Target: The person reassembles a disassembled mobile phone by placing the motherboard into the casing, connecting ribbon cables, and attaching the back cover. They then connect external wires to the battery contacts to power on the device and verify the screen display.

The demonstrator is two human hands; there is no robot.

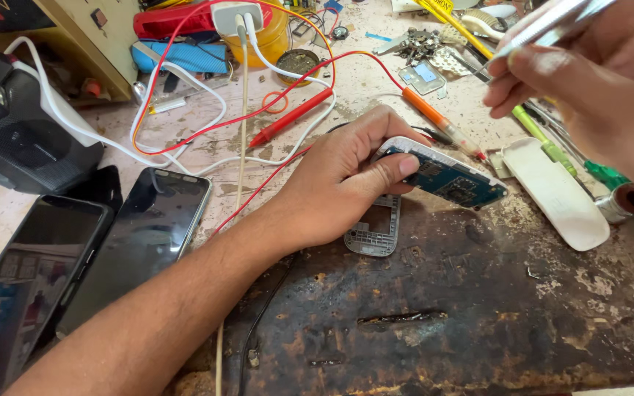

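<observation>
Your left hand [339, 180] is closed around a small opened phone [445, 176], thumb laid along its near edge and fingers curled behind it, so the blue circuit board faces up and the body tilts above the dark, worn patch of the workbench [478, 323] near its middle. Directly under that hand lies a grey keypad frame [376, 235], flat on the bench and partly hidden by your palm. Your right hand [588, 73], at the far right corner, is pinched shut on a slim metal tool [544, 26]; its tip is not in view, so contact with the board cannot be confirmed. A white back cover [555, 191] lies just right of the phone, with a green-handled screwdriver [544, 143] beside it. An orange probe [442, 121] and a red probe [291, 117] lie behind the phone. Two black smartphones [137, 242] lie face up along the left edge.
</observation>
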